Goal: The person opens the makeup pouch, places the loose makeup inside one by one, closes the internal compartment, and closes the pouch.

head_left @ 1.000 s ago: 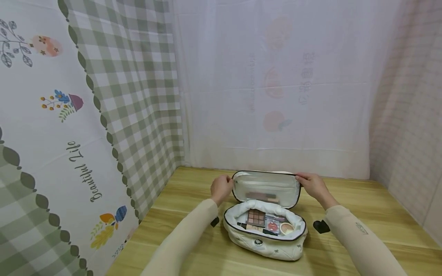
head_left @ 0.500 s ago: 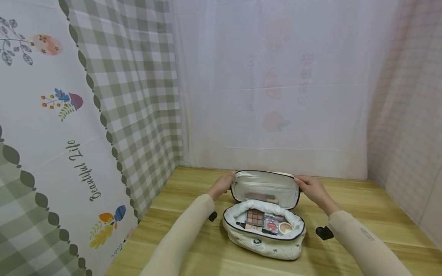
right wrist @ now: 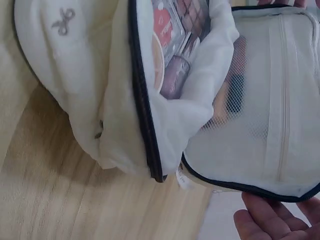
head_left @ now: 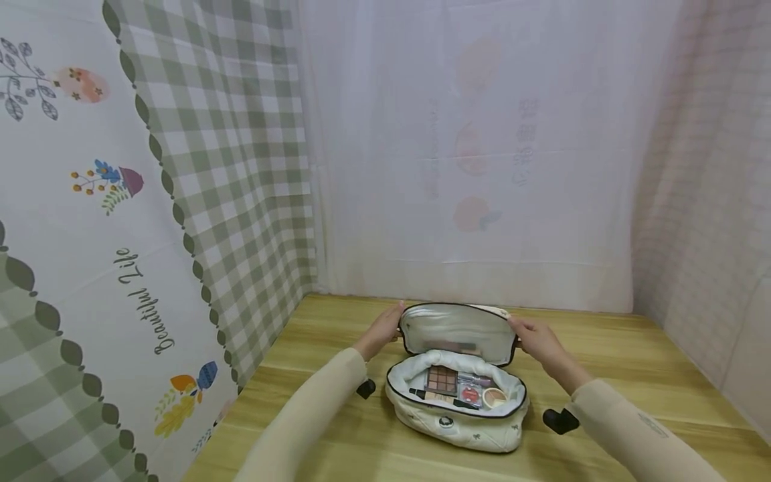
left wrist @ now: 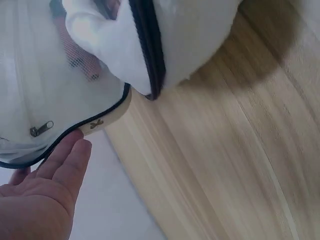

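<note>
A cream quilted makeup bag (head_left: 454,432) stands unzipped on the table, its lid (head_left: 460,325) raised at the back. Along the lid's left edge lies my left hand (head_left: 381,333); in the left wrist view its fingers (left wrist: 72,162) look straight and touch the rim. My right hand (head_left: 542,345) grips the lid's right edge, with the fingers (right wrist: 265,215) bent at the rim in the right wrist view. Inside the bag are an eyeshadow palette (head_left: 442,379), a red compact (head_left: 470,395), a round powder compact (head_left: 494,397) and a lip gloss tube (right wrist: 176,75).
The wood-grain table (head_left: 325,428) extends around the bag. A green checked curtain (head_left: 241,167) hangs at the left and a white sheet (head_left: 385,221) behind. Slim cosmetics (right wrist: 234,90) show through the lid's mesh pocket. Dark camera mounts (head_left: 560,420) sit at the wrists.
My left hand has gone from pinching the lid's upper left corner to lying straight along its side. The lid leans slightly further back; the right hand keeps its hold.
</note>
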### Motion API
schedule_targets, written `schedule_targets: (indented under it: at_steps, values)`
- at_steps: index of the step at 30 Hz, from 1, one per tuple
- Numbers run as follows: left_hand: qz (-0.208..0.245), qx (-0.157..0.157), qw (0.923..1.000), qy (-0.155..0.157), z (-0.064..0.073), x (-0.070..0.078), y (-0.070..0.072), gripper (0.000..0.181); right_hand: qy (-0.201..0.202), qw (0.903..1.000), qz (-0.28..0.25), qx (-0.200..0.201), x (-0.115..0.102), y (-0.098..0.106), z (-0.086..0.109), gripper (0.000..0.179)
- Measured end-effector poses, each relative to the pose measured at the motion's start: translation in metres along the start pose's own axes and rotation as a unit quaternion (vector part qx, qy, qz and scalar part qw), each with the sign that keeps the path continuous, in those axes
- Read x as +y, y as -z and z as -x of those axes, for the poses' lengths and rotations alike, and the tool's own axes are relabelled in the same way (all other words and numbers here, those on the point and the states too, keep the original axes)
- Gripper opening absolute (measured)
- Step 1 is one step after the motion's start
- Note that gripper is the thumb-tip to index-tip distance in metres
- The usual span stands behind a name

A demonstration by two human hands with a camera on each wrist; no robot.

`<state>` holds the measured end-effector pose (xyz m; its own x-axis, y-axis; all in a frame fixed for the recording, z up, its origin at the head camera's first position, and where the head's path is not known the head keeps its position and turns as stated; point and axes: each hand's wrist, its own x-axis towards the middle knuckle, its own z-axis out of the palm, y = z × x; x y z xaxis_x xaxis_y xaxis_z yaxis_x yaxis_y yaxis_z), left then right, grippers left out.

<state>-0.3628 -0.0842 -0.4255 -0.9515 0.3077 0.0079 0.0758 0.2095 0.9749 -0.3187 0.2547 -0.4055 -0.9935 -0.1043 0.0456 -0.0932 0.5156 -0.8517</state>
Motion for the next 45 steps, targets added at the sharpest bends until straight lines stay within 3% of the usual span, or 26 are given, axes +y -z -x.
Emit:
schedule_targets:
  at_steps: [4,9,16,21,24,30,33,35,41,43,45]
  values:
    - [-0.001,0.002,1.0,-0.004,0.006,0.002,0.0,0.063,0.016,0.9999,0.002,-0.001,-0.004,-0.001,0.005,0.066]
    - [-0.012,0.006,0.9998,-0.011,0.018,0.003,0.001,0.049,0.046,0.9988,0.015,0.002,-0.008,-0.001,0.016,0.064]
    - [-0.043,-0.006,0.9974,-0.058,0.035,-0.002,0.001,0.032,0.109,0.9918,0.046,0.049,-0.001,-0.006,0.039,0.055]
    - [-0.103,-0.024,0.9902,-0.092,0.05,-0.007,0.0,0.035,0.159,0.9794,0.085,0.092,0.012,-0.012,0.056,0.044]
    - [-0.131,-0.033,0.9847,-0.11,0.06,-0.011,0.0,0.034,0.196,0.9712,0.08,0.11,0.019,-0.017,0.065,0.037]
    - [-0.195,-0.051,0.9661,-0.162,0.081,-0.018,-0.001,0.029,0.265,0.95,0.075,0.147,0.029,-0.03,0.086,0.03]
    - [-0.232,-0.065,0.9531,-0.183,0.09,-0.024,-0.002,0.029,0.302,0.9353,0.09,0.161,0.04,-0.037,0.098,0.031]
    - [-0.269,-0.07,0.9393,-0.201,0.095,-0.03,-0.002,0.029,0.34,0.9214,0.101,0.159,0.048,-0.04,0.104,0.036]
    - [-0.367,-0.085,0.9002,-0.219,0.105,-0.048,-0.004,0.031,0.457,0.8617,0.184,0.12,0.072,-0.04,0.108,0.047]
    - [-0.395,-0.095,0.888,-0.215,0.108,-0.052,-0.005,0.031,0.476,0.8417,0.232,0.104,0.077,-0.038,0.109,0.042]
    - [-0.423,-0.1,0.8752,-0.213,0.111,-0.056,-0.007,0.03,0.495,0.8169,0.282,0.092,0.08,-0.036,0.109,0.026]
